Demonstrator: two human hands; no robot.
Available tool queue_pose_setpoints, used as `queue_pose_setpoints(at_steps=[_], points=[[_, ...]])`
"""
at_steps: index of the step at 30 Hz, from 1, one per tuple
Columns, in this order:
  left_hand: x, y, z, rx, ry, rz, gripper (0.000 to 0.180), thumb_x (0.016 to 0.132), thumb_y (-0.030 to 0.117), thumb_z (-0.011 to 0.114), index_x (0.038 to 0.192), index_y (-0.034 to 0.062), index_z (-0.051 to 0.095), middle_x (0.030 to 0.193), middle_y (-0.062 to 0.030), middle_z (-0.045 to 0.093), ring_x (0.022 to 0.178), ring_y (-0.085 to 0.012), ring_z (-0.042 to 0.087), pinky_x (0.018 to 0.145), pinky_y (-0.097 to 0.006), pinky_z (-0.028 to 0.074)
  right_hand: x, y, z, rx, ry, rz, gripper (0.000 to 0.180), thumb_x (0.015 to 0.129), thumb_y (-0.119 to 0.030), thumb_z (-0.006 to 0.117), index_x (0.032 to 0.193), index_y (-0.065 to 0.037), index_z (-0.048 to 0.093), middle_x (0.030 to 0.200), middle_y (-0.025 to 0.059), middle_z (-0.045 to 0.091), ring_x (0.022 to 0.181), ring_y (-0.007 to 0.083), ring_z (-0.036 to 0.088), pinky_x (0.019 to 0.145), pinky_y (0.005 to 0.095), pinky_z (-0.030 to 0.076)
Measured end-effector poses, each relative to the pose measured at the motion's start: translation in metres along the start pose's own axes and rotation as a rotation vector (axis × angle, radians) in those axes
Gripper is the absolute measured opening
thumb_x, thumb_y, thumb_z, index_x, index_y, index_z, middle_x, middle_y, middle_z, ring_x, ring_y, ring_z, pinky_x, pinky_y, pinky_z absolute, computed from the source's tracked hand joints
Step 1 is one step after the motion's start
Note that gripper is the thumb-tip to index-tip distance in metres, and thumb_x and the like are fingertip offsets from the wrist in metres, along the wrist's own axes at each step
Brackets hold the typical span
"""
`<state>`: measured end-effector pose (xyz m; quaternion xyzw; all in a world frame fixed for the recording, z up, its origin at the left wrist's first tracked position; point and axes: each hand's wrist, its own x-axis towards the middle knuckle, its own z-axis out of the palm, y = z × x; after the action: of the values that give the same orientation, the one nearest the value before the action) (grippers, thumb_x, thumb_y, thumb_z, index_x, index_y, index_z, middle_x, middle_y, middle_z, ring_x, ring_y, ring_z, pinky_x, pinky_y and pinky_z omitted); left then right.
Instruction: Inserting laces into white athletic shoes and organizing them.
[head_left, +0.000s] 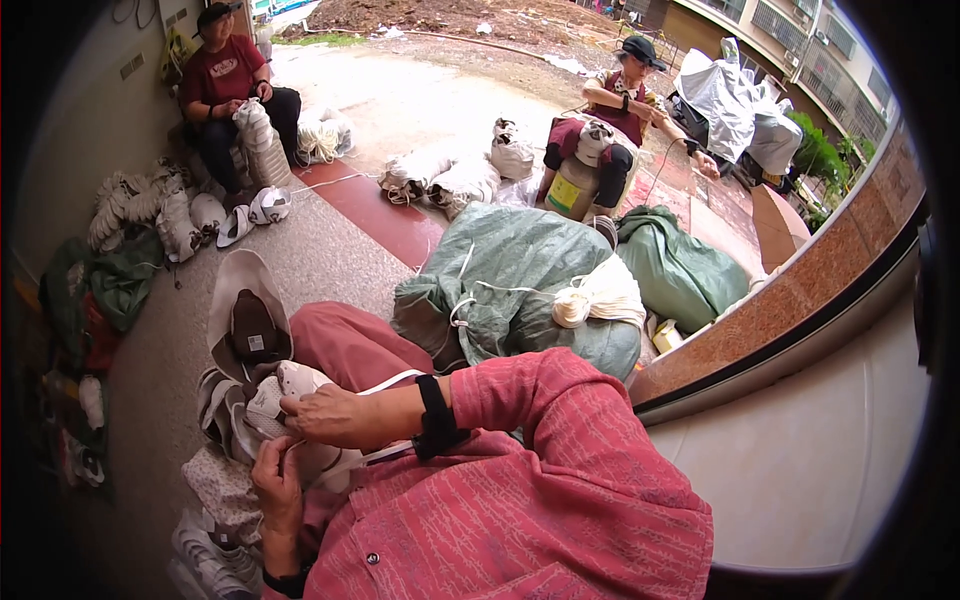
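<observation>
My right hand point(332, 415) reaches across my lap, its fingers closed on a pale perforated shoe upper point(268, 402). Just below it, my left hand point(278, 487) has thumb and fingers pinched together at the upper's lower edge; what lies between the fingertips is too small to make out. Beyond the hands, against my knee, a beige shoe upper point(228, 290) stands with its dark lining and a white label facing up. More grey and white uppers point(218, 412) are bunched to the left. A white lace point(396, 381) passes behind my right forearm.
A green woven sack point(490, 255) carries a bundle of cream cord point(603, 293); another green sack point(680, 265) lies behind. Two people sit farther off, one holding a tall stack of uppers point(262, 145). Several upper bundles point(465, 182) lie on the floor. A stone-edged doorway point(790, 300) curves along the right.
</observation>
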<state>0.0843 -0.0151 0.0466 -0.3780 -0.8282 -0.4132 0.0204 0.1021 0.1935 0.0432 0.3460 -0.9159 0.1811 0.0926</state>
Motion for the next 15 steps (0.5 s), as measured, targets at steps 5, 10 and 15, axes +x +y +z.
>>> queue_pose_setpoints(at_steps=[5,10,15], points=[[-0.001,-0.002,-0.002,-0.039,-0.061,-0.115,0.012,0.082,0.0,0.064,0.093,0.0,0.061,0.083,-0.0135,0.057,0.076,-0.0318,0.059,0.068,-0.038,0.046,-0.005,0.005,0.008,0.088,0.089,-0.022,0.022,0.077,-0.013,0.06,0.096,-0.002,0.057,0.101,0.0116,0.05,0.085,0.0281,0.061,0.067,0.0391,0.048],[-0.001,-0.001,0.001,0.017,-0.021,-0.027,0.012,0.078,-0.002,0.065,0.089,0.0003,0.06,0.081,-0.0124,0.057,0.074,-0.0305,0.058,0.067,-0.038,0.045,-0.001,0.016,0.015,0.193,0.05,-0.056,0.018,0.082,-0.015,0.055,0.095,-0.004,0.061,0.1,0.0118,0.05,0.083,0.0284,0.061,0.063,0.0398,0.051],[-0.001,0.001,0.003,0.02,0.002,-0.049,0.013,0.077,-0.003,0.065,0.089,0.0005,0.06,0.08,-0.012,0.057,0.073,-0.0294,0.058,0.066,-0.037,0.045,-0.001,0.003,-0.001,0.042,0.018,-0.093,0.022,0.083,-0.016,0.055,0.101,-0.005,0.061,0.101,0.0127,0.051,0.082,0.029,0.062,0.062,0.0402,0.052]])
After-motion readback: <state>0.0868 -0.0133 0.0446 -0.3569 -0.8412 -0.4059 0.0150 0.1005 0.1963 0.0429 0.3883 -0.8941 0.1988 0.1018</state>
